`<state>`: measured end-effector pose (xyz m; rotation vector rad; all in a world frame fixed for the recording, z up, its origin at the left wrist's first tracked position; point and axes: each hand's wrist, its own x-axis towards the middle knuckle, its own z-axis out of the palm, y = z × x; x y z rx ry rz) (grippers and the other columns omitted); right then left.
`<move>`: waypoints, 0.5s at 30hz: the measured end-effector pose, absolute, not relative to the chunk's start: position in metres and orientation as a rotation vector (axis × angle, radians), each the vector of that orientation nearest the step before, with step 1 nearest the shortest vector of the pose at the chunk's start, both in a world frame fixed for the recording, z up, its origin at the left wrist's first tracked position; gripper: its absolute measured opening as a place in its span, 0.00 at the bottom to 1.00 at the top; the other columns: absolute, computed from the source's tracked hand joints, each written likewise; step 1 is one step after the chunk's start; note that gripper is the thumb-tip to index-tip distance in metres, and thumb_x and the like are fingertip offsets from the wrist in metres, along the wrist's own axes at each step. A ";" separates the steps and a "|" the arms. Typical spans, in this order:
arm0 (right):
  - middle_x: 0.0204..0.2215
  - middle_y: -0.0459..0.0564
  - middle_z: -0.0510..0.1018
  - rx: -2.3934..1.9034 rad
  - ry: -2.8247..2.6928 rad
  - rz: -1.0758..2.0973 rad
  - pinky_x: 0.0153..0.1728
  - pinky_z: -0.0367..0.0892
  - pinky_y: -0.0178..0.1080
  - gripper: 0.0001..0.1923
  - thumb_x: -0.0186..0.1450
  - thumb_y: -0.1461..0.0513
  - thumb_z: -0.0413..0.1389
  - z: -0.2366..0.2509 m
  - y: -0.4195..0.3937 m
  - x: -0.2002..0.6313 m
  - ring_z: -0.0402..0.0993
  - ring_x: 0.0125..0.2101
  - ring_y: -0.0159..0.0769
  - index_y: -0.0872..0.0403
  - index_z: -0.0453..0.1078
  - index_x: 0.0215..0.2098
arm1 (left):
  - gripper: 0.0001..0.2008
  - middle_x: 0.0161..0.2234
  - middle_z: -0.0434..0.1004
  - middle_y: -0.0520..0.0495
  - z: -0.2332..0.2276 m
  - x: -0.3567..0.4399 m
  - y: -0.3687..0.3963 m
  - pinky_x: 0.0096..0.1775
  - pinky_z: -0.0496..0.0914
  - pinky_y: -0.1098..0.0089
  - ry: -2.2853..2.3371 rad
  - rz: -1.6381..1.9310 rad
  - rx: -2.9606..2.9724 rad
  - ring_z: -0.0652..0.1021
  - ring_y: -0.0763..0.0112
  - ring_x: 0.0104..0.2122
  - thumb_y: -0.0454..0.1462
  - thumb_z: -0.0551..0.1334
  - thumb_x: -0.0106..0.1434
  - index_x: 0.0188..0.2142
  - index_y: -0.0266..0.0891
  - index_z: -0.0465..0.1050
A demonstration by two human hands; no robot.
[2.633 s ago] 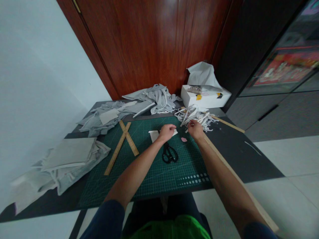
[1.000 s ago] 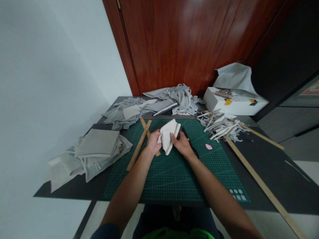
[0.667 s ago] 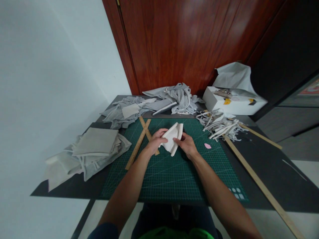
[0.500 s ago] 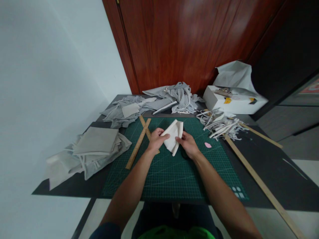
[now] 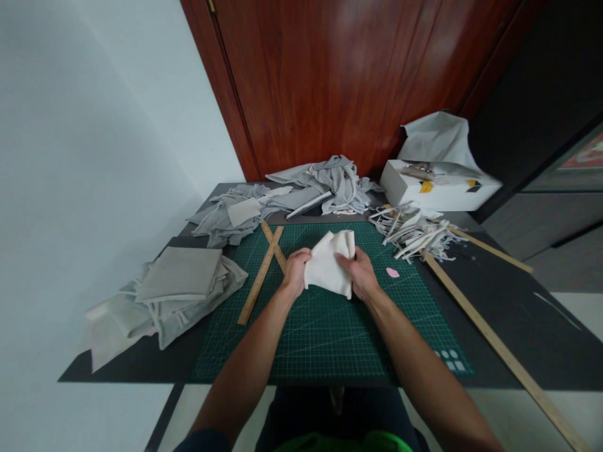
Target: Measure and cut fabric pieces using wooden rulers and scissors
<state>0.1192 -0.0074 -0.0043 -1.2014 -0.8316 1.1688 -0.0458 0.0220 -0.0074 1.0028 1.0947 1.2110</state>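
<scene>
Both hands: your left hand (image 5: pixel 296 271) and right hand (image 5: pixel 362 276) are closed on the white cloth (image 5: pixel 330 270).
Position: raised above the green mat (image 5: pixel 330 333).

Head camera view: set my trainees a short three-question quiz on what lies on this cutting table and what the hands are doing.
1. True or false: both hands grip the white fabric piece above the green cutting mat.
2. Which lies on the mat just right of the right hand? A) a pink scrap B) a spool of thread C) a pencil
3. Fill in: the two short wooden rulers left of the left hand lie ____ over each other.

Key: 1 true; 2 A; 3 crossed.
</scene>
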 end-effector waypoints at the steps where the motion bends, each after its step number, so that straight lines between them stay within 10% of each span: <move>1: 0.36 0.50 0.81 -1.221 -0.822 1.137 0.34 0.73 0.41 0.26 0.51 0.51 0.69 -0.004 -0.007 0.118 0.76 0.33 0.41 0.53 0.70 0.42 | 0.11 0.19 0.56 0.56 -0.008 -0.044 0.021 0.23 0.54 0.71 1.130 1.229 0.987 0.60 0.76 0.20 0.39 0.60 0.51 0.19 0.42 0.57; 15: 0.27 0.46 0.76 -1.406 -1.068 0.566 0.33 0.63 0.37 0.32 0.69 0.37 0.49 -0.016 0.003 0.146 0.68 0.31 0.37 0.56 0.75 0.35 | 0.20 0.22 0.63 0.57 0.000 -0.061 0.022 0.25 0.54 0.73 1.203 1.154 1.371 0.64 0.76 0.23 0.47 0.72 0.55 0.25 0.41 0.63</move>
